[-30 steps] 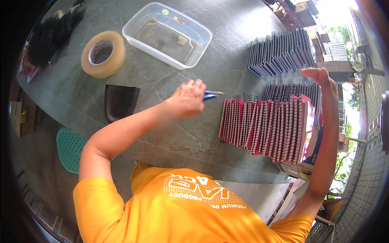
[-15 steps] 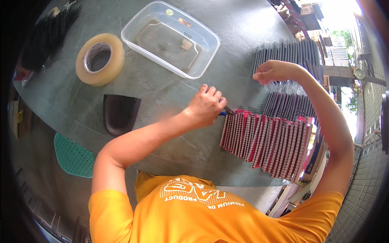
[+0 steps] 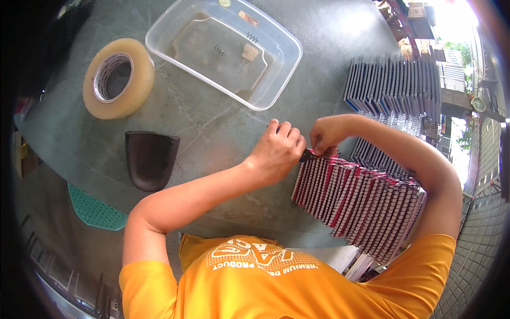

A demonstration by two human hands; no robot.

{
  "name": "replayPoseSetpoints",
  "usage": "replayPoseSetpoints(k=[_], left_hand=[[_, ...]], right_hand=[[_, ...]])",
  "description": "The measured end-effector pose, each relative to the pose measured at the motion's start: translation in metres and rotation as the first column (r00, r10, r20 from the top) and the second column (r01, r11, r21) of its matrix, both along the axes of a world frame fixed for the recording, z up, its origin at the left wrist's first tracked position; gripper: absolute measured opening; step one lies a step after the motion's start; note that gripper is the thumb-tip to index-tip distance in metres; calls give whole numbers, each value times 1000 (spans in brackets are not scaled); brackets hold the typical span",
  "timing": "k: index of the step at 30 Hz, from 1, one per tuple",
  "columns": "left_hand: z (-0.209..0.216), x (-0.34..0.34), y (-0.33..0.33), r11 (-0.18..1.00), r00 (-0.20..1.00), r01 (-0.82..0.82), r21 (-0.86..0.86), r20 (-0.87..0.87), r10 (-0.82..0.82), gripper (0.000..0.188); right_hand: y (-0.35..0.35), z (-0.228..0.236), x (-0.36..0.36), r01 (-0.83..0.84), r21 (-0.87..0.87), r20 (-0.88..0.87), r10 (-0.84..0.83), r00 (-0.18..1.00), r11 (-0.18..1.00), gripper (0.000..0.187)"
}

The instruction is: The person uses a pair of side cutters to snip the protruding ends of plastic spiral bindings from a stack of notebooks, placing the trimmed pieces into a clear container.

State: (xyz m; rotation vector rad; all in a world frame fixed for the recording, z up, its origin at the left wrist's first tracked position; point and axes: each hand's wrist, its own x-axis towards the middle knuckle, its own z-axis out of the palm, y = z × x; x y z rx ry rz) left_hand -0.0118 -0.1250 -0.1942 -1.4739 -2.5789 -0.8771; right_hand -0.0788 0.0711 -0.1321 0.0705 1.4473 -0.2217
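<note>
My left hand (image 3: 277,147) is wrapped round pliers (image 3: 306,156). Their dark jaws reach the far left corner of a row of spiral-bound notebooks (image 3: 361,199) with red and white edges and dark wire coils. Right beside the jaws, my right hand (image 3: 330,134) has its fingers pinched together at the coil ends. Whatever lies between those fingertips is hidden. Behind my right forearm, more dark-coiled notebooks (image 3: 390,87) with blue and white edges stand in a row.
A clear plastic tub (image 3: 226,53) holds short coil scraps and a small pale lump. To its left lies a big roll of clear tape (image 3: 139,87). A dark scoop-shaped piece (image 3: 151,159) rests nearer me on the grey table (image 3: 223,212). A green perforated seat (image 3: 93,207) shows below.
My right hand has come down and left from above the far notebooks to the pliers' jaws. My left hand still grips the pliers at the corner. The view has shifted slightly.
</note>
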Motion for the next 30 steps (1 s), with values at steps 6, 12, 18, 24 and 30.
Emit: replayPoseSetpoints(k=[6, 12, 18, 24, 30], left_hand=[[-6, -7, 3, 999, 999, 34, 27, 10, -34, 34], [-11, -5, 9, 997, 998, 48, 61, 36, -50, 26], [-16, 1, 10, 998, 973, 56, 25, 222, -60, 19], [-7, -6, -2, 995, 998, -40, 91, 45, 36, 31], [-3, -7, 8, 998, 999, 39, 58, 23, -40, 35]], right_hand=[[3, 2, -2, 222, 32, 48, -223, 974, 975, 21], [1, 4, -3, 211, -3, 80, -210, 974, 978, 21], [2, 2, -4, 281, -9, 128, -277, 952, 960, 22], [5, 2, -4, 298, 42, 84, -300, 950, 954, 19], [9, -1, -4, 294, 25, 108, -295, 949, 956, 16]])
